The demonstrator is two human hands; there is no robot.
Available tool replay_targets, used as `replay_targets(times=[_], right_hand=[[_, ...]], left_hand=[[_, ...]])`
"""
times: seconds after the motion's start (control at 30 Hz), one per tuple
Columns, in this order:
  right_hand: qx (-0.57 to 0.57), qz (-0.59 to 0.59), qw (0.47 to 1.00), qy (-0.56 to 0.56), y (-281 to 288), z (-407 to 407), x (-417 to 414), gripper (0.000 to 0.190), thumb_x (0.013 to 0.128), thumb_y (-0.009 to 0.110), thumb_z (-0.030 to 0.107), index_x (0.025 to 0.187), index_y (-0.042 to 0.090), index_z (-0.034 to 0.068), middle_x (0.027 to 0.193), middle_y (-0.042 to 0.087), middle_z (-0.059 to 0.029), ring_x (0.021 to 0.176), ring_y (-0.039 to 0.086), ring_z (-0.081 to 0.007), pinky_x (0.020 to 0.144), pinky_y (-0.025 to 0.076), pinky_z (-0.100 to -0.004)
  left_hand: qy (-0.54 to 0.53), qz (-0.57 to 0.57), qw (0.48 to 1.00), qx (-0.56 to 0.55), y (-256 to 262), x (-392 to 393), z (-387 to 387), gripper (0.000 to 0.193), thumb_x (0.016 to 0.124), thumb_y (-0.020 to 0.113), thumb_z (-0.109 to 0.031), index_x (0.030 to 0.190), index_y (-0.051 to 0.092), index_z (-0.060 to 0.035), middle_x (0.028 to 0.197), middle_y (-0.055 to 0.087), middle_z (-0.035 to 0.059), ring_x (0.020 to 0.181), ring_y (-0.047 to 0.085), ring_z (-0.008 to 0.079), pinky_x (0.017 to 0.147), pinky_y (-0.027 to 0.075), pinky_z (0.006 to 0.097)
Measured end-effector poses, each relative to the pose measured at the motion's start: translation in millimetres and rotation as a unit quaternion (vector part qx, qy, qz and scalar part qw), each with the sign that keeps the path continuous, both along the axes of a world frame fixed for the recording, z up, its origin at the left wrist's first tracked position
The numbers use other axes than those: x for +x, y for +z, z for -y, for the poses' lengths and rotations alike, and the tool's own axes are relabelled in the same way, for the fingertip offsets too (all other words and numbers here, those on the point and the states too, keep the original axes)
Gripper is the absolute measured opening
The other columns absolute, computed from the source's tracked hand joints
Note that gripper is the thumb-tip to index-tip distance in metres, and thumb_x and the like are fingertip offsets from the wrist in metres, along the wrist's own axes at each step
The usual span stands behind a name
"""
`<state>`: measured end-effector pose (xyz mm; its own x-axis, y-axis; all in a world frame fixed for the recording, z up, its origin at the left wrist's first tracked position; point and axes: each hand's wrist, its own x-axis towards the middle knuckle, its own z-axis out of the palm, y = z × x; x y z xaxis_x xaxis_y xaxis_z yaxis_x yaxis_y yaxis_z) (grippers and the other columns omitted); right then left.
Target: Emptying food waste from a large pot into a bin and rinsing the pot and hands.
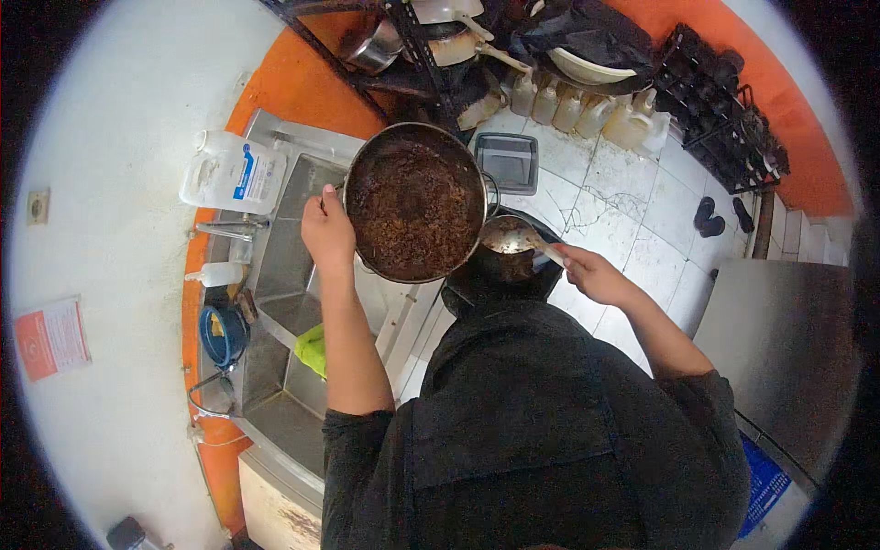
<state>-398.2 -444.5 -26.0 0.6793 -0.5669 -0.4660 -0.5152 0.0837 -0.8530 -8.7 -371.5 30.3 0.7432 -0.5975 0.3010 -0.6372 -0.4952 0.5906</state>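
My left hand (pixel 330 234) grips the left side handle of a round metal pot (pixel 415 280). Dark brown burnt residue (pixel 416 206) coats the inside of the pot, which is tilted so that its mouth faces me. In my right hand (pixel 595 275) is the handle of a large metal spoon (pixel 512 235). The spoon's bowl is smeared with brown matter and lies close by the pot's right rim; whether they touch I cannot tell. Below the spoon stands a black bin or bag (pixel 491 278), partly hidden by the pot and my clothing.
A stainless steel sink (pixel 292 302) runs along the left, with a faucet (pixel 227 228), a white jug (pixel 234 172), a blue basket (pixel 223 335) and a green cloth (pixel 313 350). On the tiled floor sit a grey tub (pixel 507 163) and several plastic jugs (pixel 570 110). A rack (pixel 412 41) holds pans.
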Motion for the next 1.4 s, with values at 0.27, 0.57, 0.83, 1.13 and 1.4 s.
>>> replay_targets(times=[0.27, 0.57, 0.83, 1.13, 1.4], right_hand=[[-0.312, 0.07, 0.945, 0.067, 48.2, 45.6, 93.5, 0.035, 0.092, 0.036, 0.013, 0.125, 0.043, 0.004, 0.079, 0.06, -0.0189, 0.075, 0.06, -0.0319, 0.067, 0.046, -0.0399], [-0.288, -0.094, 0.952, 0.052, 31.4, 54.7, 205.5, 0.041, 0.078, 0.043, 0.007, 0.117, 0.043, -0.005, 0.092, 0.059, -0.0283, 0.089, 0.056, -0.0431, 0.077, 0.045, -0.0482], [-0.29, -0.023, 0.951, 0.105, 18.8, 40.6, 223.3, 0.044, 0.075, 0.045, 0.003, 0.118, 0.042, -0.007, 0.089, 0.058, -0.0309, 0.088, 0.058, -0.043, 0.077, 0.045, -0.0465], [-0.332, 0.019, 0.926, 0.177, 25.4, 27.4, 215.3, 0.059, 0.071, 0.05, 0.001, 0.128, 0.033, -0.006, 0.085, 0.059, -0.0293, 0.082, 0.059, -0.0426, 0.073, 0.047, -0.046], [-0.326, -0.03, 0.9, 0.288, 32.2, 29.9, 190.7, 0.057, 0.073, 0.049, 0.002, 0.128, 0.036, -0.003, 0.085, 0.061, -0.0262, 0.081, 0.06, -0.0401, 0.072, 0.048, -0.0452]], left_hand=[[-0.005, 0.008, 1.0, -0.013, -6.9, 4.6, -4.1, 0.041, 0.089, 0.048, -0.031, 0.067, 0.047, 0.0035, 0.063, 0.049, 0.0214, 0.059, 0.046, 0.0355, 0.059, 0.038, 0.0413], [-0.031, 0.069, 0.997, 0.012, -13.2, 15.4, -2.1, 0.04, 0.09, 0.047, -0.031, 0.071, 0.051, 0.0037, 0.068, 0.053, 0.0232, 0.065, 0.052, 0.0396, 0.061, 0.04, 0.0425], [-0.069, 0.081, 0.994, 0.007, 2.9, 5.0, 1.0, 0.039, 0.09, 0.047, -0.03, 0.07, 0.048, 0.0033, 0.066, 0.051, 0.0236, 0.063, 0.05, 0.0418, 0.059, 0.039, 0.0443], [-0.059, 0.063, 0.996, 0.015, 0.6, 5.4, 0.5, 0.038, 0.09, 0.046, -0.029, 0.07, 0.047, 0.0037, 0.069, 0.052, 0.0246, 0.065, 0.049, 0.0425, 0.059, 0.039, 0.0445], [-0.044, 0.052, 0.997, 0.024, -2.8, 8.1, -0.1, 0.039, 0.09, 0.046, -0.029, 0.071, 0.048, 0.0039, 0.069, 0.051, 0.0239, 0.065, 0.049, 0.042, 0.059, 0.039, 0.0439]])
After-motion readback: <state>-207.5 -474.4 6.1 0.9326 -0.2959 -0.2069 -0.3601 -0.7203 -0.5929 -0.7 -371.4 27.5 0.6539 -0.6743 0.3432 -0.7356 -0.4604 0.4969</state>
